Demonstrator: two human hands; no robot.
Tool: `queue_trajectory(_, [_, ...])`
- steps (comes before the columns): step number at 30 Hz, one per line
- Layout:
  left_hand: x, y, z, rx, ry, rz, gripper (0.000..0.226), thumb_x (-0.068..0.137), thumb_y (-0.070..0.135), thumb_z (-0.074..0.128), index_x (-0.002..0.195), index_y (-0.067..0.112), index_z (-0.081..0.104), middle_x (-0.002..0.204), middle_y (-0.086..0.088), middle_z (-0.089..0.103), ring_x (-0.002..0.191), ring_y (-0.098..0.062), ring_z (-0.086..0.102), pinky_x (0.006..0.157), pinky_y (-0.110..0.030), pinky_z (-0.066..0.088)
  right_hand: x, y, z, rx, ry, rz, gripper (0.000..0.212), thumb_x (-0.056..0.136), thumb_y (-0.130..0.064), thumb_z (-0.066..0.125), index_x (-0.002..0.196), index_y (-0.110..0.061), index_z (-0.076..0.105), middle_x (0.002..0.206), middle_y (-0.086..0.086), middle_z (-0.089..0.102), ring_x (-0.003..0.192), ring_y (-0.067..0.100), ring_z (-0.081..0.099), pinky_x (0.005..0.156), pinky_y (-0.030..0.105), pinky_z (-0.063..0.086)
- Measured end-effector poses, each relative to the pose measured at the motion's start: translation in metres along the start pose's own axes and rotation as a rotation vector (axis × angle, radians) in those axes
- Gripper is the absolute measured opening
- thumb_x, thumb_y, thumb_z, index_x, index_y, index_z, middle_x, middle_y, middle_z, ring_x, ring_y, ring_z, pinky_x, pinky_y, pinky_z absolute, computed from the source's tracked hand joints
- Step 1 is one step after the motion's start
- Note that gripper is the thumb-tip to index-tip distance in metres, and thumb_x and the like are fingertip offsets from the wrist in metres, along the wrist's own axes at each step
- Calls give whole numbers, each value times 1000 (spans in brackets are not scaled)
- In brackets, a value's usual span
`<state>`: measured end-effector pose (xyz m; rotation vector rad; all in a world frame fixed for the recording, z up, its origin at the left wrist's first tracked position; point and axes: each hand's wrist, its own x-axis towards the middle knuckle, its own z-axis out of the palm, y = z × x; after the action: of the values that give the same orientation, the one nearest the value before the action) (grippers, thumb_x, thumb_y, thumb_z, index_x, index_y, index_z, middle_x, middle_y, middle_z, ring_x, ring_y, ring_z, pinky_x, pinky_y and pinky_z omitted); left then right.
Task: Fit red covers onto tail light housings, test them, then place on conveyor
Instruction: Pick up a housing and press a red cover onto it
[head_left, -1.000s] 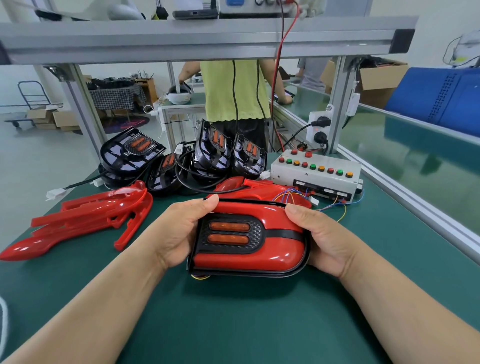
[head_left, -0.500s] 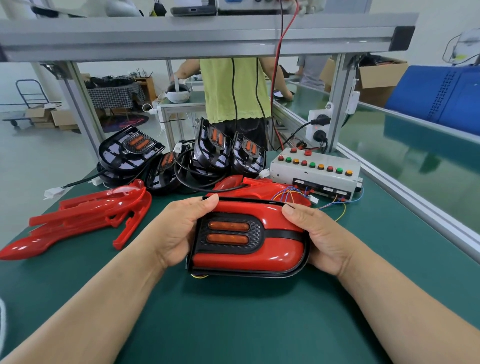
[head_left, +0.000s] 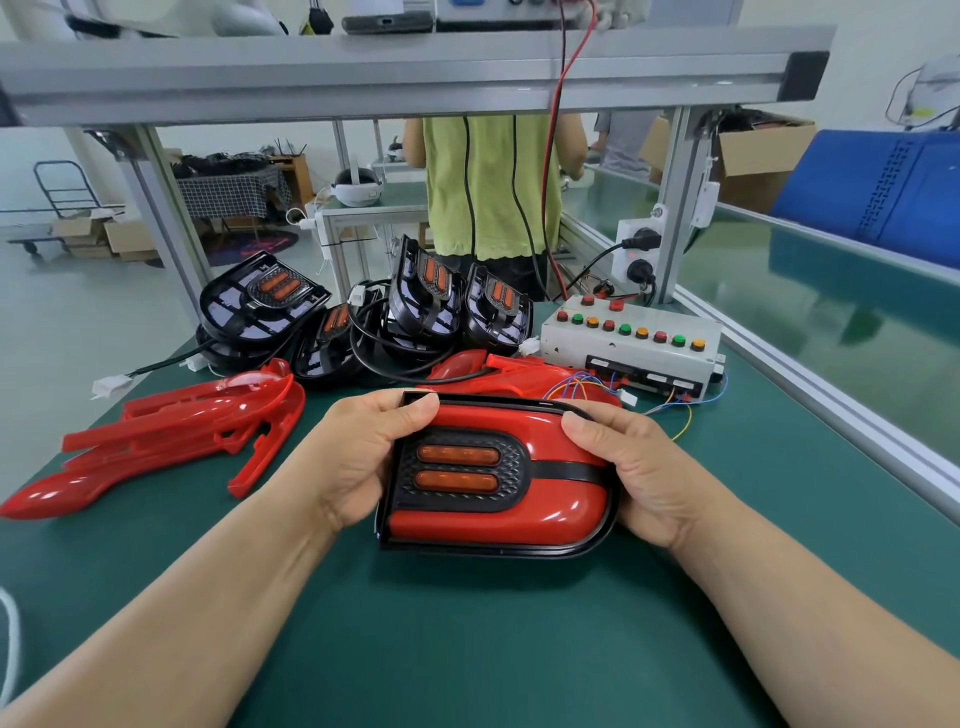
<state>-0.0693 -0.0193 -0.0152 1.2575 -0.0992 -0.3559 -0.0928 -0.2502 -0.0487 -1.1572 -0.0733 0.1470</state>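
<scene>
**Both hands clamp one covered tail light**

The left hand (head_left: 358, 462) and right hand (head_left: 639, 478) each grip one end of a single tail light (head_left: 498, 467), thumbs curled over its far edge. It is low over the green desk (head_left: 467, 649), directly between the hands. Its red cover (head_left: 561, 509) sits on the black housing (head_left: 493, 548).

The shell looks light and stiff. The glossy cover is probably slippery and easily scratched, so the black rim at either end seems the safer hold.

Beyond the hands, four bare housings (head_left: 426, 291) show amber lenses, and more may lie beneath. Left of the left hand is a pile of loose covers (head_left: 182, 426), at least two. At least one further cover (head_left: 519, 374) lies just behind the hands. One test box (head_left: 628, 343) sits beyond the right hand.
</scene>
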Motion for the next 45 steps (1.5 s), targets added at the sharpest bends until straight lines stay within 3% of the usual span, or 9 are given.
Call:
queue_trajectory(13, [3, -6, -1, 8, 66, 3, 39, 82, 19, 64, 113, -4, 66, 104, -27, 72, 86, -39, 73, 62, -47, 60, 1, 0, 2, -3, 22, 11, 23, 78, -19, 69, 98, -12, 79, 102, 16, 75, 84, 25, 73, 78, 41, 62])
queue_trajectory(19, [4, -7, -1, 3, 11, -5, 31, 84, 26, 62, 101, 3, 74, 107, -27, 71, 90, -41, 72, 65, -47, 59, 0, -2, 2, -4, 28, 61, 49, 79, -35, 69, 120, -8, 70, 117, 19, 71, 102, 32, 70, 88, 49, 58])
queue_trajectory(23, [4, -8, -1, -3, 11, -3, 30, 90, 23, 59, 102, 0, 73, 107, -27, 71, 90, -40, 72, 66, -47, 59, 0, -8, 1, 16, 72, 90, 44, 84, -52, 57, 101, -18, 79, 111, 12, 75, 94, 25, 74, 76, 40, 62])
queue_trajectory(25, [3, -8, 0, -5, 11, -15, 28, 94, 20, 57, 102, -1, 73, 105, -28, 71, 88, -39, 73, 64, -46, 60, 2, -8, -1, 52, 146, 65, 41, 91, -48, 54, 98, -16, 78, 110, 12, 75, 90, 24, 74, 75, 40, 62])
queue_trajectory(28, [1, -7, 2, 24, 8, -20, 28, 90, 18, 59, 108, -2, 68, 105, -26, 72, 86, -35, 74, 63, -43, 60, 5, -6, -3, 105, 216, -27, 26, 100, -22, 52, 113, -8, 70, 107, 14, 75, 90, 24, 74, 78, 38, 62])
queue_trajectory(31, [-1, -5, 5, 38, 15, -8, 40, 79, 19, 62, 112, -3, 63, 104, -25, 72, 84, -33, 74, 62, -42, 60, 5, -8, -4, 149, 245, -94, 27, 102, -5, 46, 121, -12, 64, 97, 12, 77, 86, 21, 75, 70, 31, 61])
queue_trajectory(36, [-3, -2, 5, 24, 45, 40, 46, 79, 17, 64, 118, -7, 61, 108, -27, 71, 89, -38, 72, 65, -47, 60, 2, -9, -1, 120, 159, 28, 29, 90, -28, 62, 114, -15, 73, 112, 14, 74, 96, 28, 73, 77, 42, 62])
queue_trajectory(39, [-3, -2, 5, 28, 35, 52, 45, 79, 17, 64, 118, -6, 61, 110, -27, 70, 92, -38, 72, 67, -47, 60, 0, -11, -1, 88, 161, 79, 41, 93, -43, 56, 117, -12, 71, 114, 13, 73, 98, 28, 72, 83, 46, 60])
queue_trajectory(45, [-5, -1, 5, 47, -10, 3, 43, 84, 17, 63, 120, -5, 60, 111, -27, 70, 90, -36, 72, 66, -45, 61, 0, -11, -1, 87, 179, 72, 38, 98, -38, 54, 117, -10, 72, 113, 14, 74, 99, 29, 72, 81, 43, 61])
